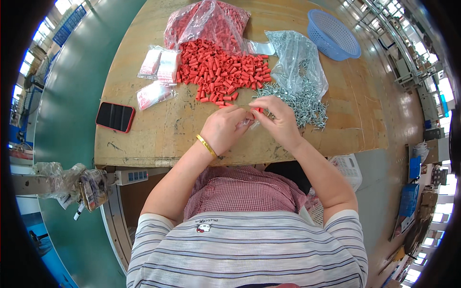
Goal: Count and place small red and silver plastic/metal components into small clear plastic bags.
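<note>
Over the counter [158, 137], the left hand [223, 127], fingers curled, grips a small clear bag [245, 123], thin and crinkled. Just beside it, the right hand [281, 122] pinches a bright red plastic sleeve [258, 110], partly hidden by fingertips. Beyond both hands lie a heap of short, hollow, slightly tapered red sleeves [221, 69] and, farther right, silvery screws [311, 109].

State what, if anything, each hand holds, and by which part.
Right hand: a red piece, pinched at the fingertips; which end cannot be told. Left hand: a clear plastic bag; its gripped part is hidden.
</note>
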`<act>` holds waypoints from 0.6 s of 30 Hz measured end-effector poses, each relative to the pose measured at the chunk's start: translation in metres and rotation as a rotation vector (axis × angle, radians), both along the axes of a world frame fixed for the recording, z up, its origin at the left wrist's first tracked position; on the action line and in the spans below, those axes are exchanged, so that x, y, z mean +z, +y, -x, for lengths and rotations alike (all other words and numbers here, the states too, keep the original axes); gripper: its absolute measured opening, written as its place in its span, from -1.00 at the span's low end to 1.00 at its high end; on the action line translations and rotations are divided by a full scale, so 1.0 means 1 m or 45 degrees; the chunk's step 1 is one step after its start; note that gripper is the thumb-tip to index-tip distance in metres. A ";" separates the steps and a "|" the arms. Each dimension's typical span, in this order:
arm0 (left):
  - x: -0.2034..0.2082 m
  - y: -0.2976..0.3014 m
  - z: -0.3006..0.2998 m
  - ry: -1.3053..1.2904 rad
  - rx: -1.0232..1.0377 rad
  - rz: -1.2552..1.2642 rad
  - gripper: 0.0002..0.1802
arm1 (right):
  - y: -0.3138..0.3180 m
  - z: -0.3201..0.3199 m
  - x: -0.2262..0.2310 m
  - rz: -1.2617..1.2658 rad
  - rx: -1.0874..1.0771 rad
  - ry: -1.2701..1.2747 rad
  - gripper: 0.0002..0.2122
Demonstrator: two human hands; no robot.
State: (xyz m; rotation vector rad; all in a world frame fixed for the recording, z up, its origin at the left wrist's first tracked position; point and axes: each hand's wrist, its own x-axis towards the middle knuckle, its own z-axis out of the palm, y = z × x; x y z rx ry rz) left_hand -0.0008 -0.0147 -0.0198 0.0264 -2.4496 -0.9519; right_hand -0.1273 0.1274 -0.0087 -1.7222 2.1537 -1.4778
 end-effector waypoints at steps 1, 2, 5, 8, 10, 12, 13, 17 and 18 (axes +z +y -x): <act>0.002 0.001 0.001 0.014 -0.012 -0.005 -0.85 | 0.004 0.002 -0.003 -0.003 0.001 -0.003 -0.81; 0.003 0.001 0.002 0.023 -0.015 -0.005 -0.85 | 0.008 0.004 -0.002 -0.016 0.014 0.015 -0.80; 0.008 0.002 0.004 0.078 -0.031 0.037 -0.86 | 0.018 0.006 0.007 -0.109 0.028 -0.041 -0.80; 0.012 0.001 0.007 0.105 -0.041 0.092 -0.86 | 0.019 0.011 0.007 -0.202 0.082 -0.061 -0.78; 0.013 0.002 0.009 0.139 -0.050 0.133 -0.85 | 0.019 0.012 0.008 -0.214 0.130 0.002 -0.76; 0.013 0.002 0.006 0.097 -0.038 0.154 -0.84 | 0.017 0.005 0.016 -0.257 0.091 0.153 -0.79; 0.013 0.001 0.005 0.058 -0.028 0.174 -0.84 | 0.018 0.006 0.020 -0.256 0.095 0.153 -0.79; 0.022 0.002 0.001 0.041 -0.051 0.124 -0.83 | 0.029 0.012 0.026 -0.265 0.080 0.153 -0.80; 0.023 0.002 0.000 0.033 -0.074 0.107 -0.85 | 0.030 0.013 0.025 -0.314 0.117 0.221 -0.80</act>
